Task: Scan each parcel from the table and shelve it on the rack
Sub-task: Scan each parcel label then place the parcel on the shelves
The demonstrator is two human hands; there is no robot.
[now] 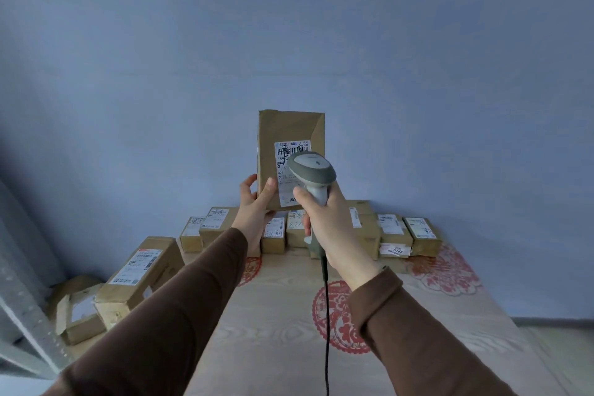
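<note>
Parcel depot: labelled parcels [394, 228], scanner [313, 175]

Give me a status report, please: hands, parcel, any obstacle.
Left hand holds brown parcel upright, label facing camera. Right hand grips scanner, aimed at label. Scanner head covers part of label; nothing else between.

A single head-worn wide-angle view looked forward and slightly down along both brown-sleeved arms, close over the pale wood-grain table [283, 344], facing the plain blue-grey wall [289, 26] behind it.
</note>
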